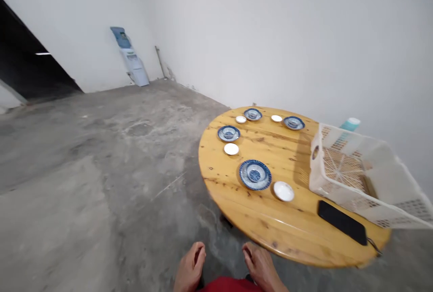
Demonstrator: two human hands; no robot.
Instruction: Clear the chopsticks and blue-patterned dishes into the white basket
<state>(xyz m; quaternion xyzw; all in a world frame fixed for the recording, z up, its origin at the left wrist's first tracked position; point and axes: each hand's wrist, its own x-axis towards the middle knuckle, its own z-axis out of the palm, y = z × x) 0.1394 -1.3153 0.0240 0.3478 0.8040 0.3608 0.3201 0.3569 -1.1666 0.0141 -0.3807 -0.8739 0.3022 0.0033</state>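
My left hand (191, 265) is low in the view, in front of my red clothing (232, 285). Its fingers curl loosely in toward the thumb, and nothing shows in it. Across from it, my right hand (261, 266) is curled the same way, just off the near edge of the round wooden table (270, 220). Neither hand touches anything on the table. Nearest to them are a blue-and-white bowl (255, 173) on a patterned plate (246, 183) and a small white dish (283, 191).
More bowl-and-plate sets (229, 133) and white dishes (231, 149) ring the table. A white plastic basket (358, 197) stands at its right, with a black phone (342, 222) before it and a teal-and-white container (351, 124) behind. A water dispenser (135, 67) leans into view near the wall.
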